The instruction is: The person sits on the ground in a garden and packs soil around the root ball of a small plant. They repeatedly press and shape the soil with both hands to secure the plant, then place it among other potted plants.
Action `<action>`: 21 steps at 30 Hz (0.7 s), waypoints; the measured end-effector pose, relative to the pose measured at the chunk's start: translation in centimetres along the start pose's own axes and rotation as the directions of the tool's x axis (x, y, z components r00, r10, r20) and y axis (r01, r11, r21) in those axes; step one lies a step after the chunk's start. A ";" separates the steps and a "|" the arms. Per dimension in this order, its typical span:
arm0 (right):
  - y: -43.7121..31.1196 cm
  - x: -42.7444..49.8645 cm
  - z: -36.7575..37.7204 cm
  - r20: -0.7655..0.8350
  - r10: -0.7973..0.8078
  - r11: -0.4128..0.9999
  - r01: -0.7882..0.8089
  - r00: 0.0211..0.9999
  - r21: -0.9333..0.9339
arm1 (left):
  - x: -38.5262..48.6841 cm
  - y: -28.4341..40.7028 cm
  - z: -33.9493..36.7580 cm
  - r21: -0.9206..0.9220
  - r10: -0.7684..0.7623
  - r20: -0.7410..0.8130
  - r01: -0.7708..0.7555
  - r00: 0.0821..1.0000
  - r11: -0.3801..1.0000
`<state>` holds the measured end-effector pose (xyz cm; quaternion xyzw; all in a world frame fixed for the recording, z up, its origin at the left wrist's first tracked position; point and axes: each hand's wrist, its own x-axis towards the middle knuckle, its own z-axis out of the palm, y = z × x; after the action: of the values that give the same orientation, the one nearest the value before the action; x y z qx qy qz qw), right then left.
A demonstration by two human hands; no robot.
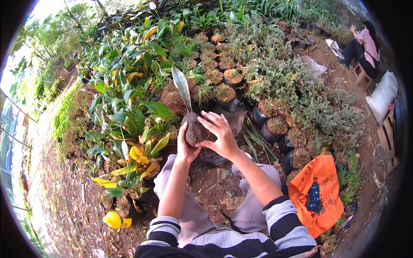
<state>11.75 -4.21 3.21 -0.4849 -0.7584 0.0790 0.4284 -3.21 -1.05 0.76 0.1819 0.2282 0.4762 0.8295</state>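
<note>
A ball of dark soil [194,129] is held up in front of me, with a single variegated snake plant leaf [182,85] rising from its top. My left hand [187,146] cups the ball from below and along its left side. Against the right side rest the thumb and a fingertip of my right hand [222,135], its other fingers spread. Beyond my hands lies a dark plastic sheet [232,121]. Several long green leaves [258,138] lie to the right of it. A brown fibrous root mass [173,98] sits behind the ball.
Broad-leaved potted plants [129,93] crowd the left, and bagged pots [276,127] stand at right. An orange bag [317,193] with a phone [313,197] on it lies by my right knee. A yellow bottle [113,220] is at lower left. A person [364,48] sits on a stool.
</note>
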 end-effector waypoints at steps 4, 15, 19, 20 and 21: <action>-0.3 0.3 -0.2 0.040 0.015 0.995 -0.019 0.999 0.100 | 0.3 -0.2 -0.3 -0.040 0.023 -0.012 -0.023 1.000 0.999; -0.5 -0.9 1.9 0.046 -0.035 0.992 0.040 0.998 -0.123 | 0.2 -0.5 -0.6 0.033 0.064 0.029 -0.065 0.998 0.997; -0.9 -0.9 1.4 0.036 -0.015 0.999 0.016 0.999 -0.043 | 0.6 -0.7 -0.3 0.032 0.106 -0.004 -0.106 0.994 0.994; -1.3 -1.0 1.3 0.039 -0.035 0.998 0.037 0.999 -0.050 | 0.3 -0.7 -0.2 0.091 0.120 -0.008 -0.118 0.993 0.989; -1.7 -1.3 1.4 0.055 -0.057 0.993 0.063 0.997 -0.105 | 0.3 -0.7 -0.3 0.146 0.136 -0.037 -0.129 0.990 0.981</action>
<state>9.86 -5.67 2.54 -0.4818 -0.7866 0.0381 0.3843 -2.68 -1.10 0.07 0.2445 0.2683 0.5170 0.7752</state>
